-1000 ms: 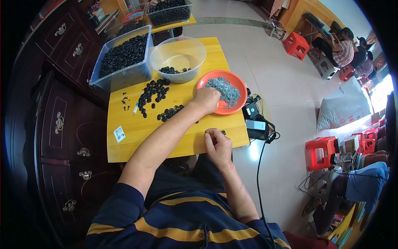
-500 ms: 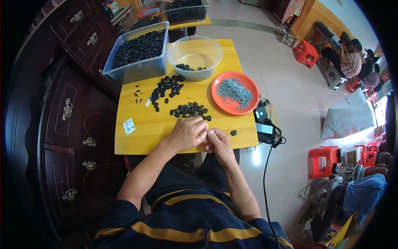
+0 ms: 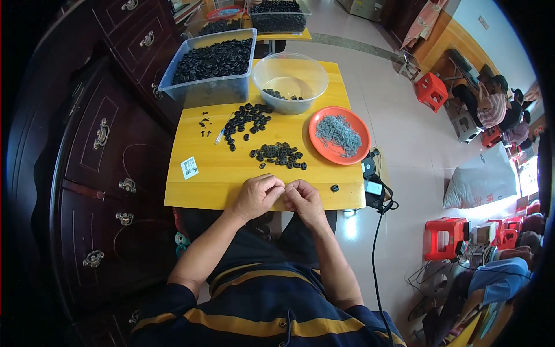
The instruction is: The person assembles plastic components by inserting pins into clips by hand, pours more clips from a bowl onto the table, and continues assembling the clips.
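My left hand [image 3: 258, 195] and my right hand [image 3: 304, 200] meet close together over the front edge of the yellow table [image 3: 217, 194]. Both have fingers pinched; whatever sits between the fingertips is hidden or too small to make out. Just beyond them lies a loose cluster of small black oval parts with holes [image 3: 278, 155]. A single black part [image 3: 335, 188] rests alone to the right of my right hand. Farther right, an orange-red plate [image 3: 330, 156] carries a heap of small grey metal pieces that look like screws or pins [image 3: 341, 132].
A blue-tinted bin [image 3: 208, 92] full of black parts and a clear round bowl [image 3: 317, 81] stand at the back. Another black pile [image 3: 248, 118] lies before them, near a white label [image 3: 189, 168]. Dark cabinets [image 3: 95, 191] flank the left; red stools [image 3: 445, 238] and seated people are at right.
My left hand has drawn back from the cluster of black parts toward my right hand. The whole view has shifted slightly, with the table's contents now a little farther right.
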A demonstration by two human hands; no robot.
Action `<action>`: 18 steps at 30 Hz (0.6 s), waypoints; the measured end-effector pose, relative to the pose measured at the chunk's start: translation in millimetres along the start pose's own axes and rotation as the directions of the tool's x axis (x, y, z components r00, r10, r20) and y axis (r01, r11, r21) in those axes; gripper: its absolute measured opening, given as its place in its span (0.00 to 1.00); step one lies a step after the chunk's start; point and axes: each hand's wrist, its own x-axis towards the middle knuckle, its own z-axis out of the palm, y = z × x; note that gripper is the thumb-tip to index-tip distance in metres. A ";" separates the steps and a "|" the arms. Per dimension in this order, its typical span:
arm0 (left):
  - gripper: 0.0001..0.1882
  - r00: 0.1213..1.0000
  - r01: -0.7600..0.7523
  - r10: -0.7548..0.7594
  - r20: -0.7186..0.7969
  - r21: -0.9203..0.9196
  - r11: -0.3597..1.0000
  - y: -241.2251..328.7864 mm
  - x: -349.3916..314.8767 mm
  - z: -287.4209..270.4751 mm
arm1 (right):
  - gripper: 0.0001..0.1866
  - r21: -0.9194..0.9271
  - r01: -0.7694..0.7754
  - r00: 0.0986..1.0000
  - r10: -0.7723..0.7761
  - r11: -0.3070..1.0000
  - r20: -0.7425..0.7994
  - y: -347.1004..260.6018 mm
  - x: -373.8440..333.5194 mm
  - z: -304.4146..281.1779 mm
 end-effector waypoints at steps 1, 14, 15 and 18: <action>0.06 0.999 0.048 -0.049 -0.005 -0.058 0.997 0.0 -0.8 0.1 | 0.09 -0.027 0.023 1.000 -0.023 0.999 -0.009 1.8 0.5 0.5; 0.08 0.984 0.166 -0.177 -0.030 -0.223 0.961 -15.8 -10.6 10.7 | 0.08 -0.172 0.156 0.986 -0.164 0.973 -0.036 12.4 3.8 7.4; 0.08 0.984 0.164 -0.175 -0.027 -0.226 0.960 -15.4 -10.1 9.9 | 0.08 -0.173 0.156 0.986 -0.164 0.973 -0.033 10.4 3.8 8.3; 0.08 0.987 0.146 -0.160 -0.035 -0.256 0.956 -19.3 -10.4 10.5 | 0.08 -0.154 0.145 0.989 -0.148 0.977 -0.009 6.2 4.9 10.0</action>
